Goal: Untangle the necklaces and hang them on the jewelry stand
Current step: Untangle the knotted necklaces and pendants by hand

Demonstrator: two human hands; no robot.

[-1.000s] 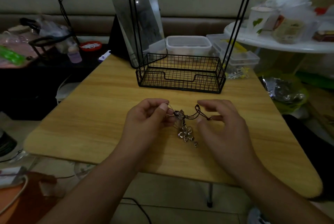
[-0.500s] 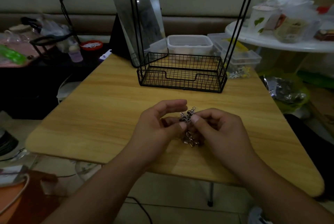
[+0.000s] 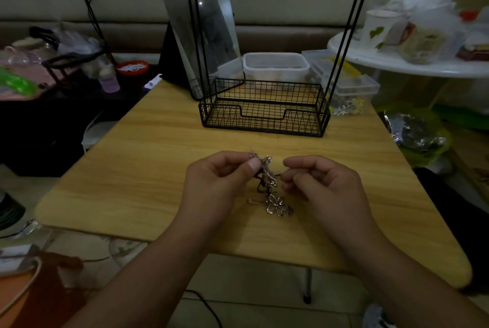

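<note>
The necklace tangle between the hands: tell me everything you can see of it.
The necklace tangle is a small knot of shiny, metallic-looking chain and dark cord. A flower-shaped pendant hangs at its lower end, at or just above the wooden table. The left hand pinches its top between thumb and forefinger; the right hand has its fingertips at the tangle's side. How many necklaces it holds cannot be told.
</note>
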